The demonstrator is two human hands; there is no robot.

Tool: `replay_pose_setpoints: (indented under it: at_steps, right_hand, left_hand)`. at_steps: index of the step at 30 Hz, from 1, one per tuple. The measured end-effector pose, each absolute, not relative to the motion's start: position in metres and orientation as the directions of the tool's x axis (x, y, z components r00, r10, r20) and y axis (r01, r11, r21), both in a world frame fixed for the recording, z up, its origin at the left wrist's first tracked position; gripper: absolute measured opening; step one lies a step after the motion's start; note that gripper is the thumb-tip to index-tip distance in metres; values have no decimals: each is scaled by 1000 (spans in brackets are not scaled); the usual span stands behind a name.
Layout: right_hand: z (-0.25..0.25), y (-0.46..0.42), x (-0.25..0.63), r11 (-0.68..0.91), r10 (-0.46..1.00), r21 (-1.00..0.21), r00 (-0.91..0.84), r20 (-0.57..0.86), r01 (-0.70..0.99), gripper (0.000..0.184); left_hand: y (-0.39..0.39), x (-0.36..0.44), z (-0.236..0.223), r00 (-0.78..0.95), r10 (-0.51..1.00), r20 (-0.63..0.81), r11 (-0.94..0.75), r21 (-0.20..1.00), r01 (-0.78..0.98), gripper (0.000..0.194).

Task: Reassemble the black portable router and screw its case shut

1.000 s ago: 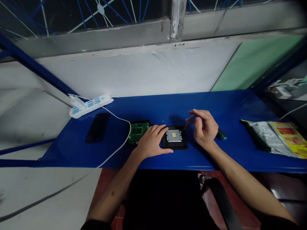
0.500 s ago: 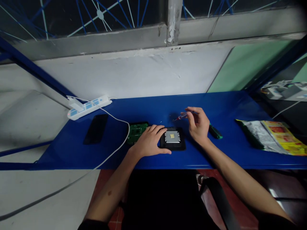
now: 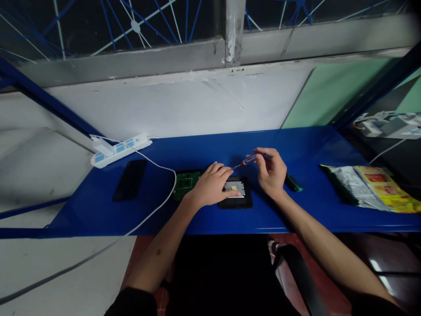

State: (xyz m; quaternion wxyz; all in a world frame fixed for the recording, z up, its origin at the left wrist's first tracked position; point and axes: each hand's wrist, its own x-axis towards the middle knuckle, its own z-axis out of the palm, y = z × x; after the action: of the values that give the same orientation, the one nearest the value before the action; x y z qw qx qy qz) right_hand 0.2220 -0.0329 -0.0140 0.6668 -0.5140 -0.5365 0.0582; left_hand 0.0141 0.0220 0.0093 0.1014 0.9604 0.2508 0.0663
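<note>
Left hand [image 3: 212,185], fingers spread, pressed flat on the black case [image 3: 236,194] at lower centre of the frame, covering its left edge. Just right and slightly farther up, right hand [image 3: 271,172] pinching a thin red tool [image 3: 245,162], long axis slanting down-left, tip over the case beside the left fingertips. Farther left, green board [image 3: 184,181].

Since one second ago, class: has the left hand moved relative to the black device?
Yes. The left hand slid rightwards over the black device, now covering part of its metal plate.
</note>
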Motion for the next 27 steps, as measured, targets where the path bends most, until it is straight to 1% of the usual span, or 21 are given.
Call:
replay_pose_setpoints:
  at_steps: [3, 6, 12, 20, 27]
  right_hand:
    - [-12, -32, 224, 474, 596, -745, 451, 664, 469, 17]
    - [-10, -32, 226, 462, 567, -728, 462, 682, 507, 19]
    - [-12, -34, 227, 447, 579, -692, 405, 707, 568, 21]
    - [0, -34, 206, 514, 603, -615, 257, 755, 598, 20]
    - [12, -25, 172, 622, 550, -470, 78, 831, 626, 27]
  left_hand:
    - [22, 4, 9, 848, 525, 64, -837, 217, 502, 79]
    - [15, -8, 9, 847, 526, 72, -838, 212, 503, 85]
    - [-5, -26, -1, 809, 583, 79, -804, 204, 559, 102]
    - [-7, -28, -12, 813, 557, 168, -828, 189, 528, 99]
    - [-8, -27, -14, 809, 557, 186, -827, 206, 522, 97]
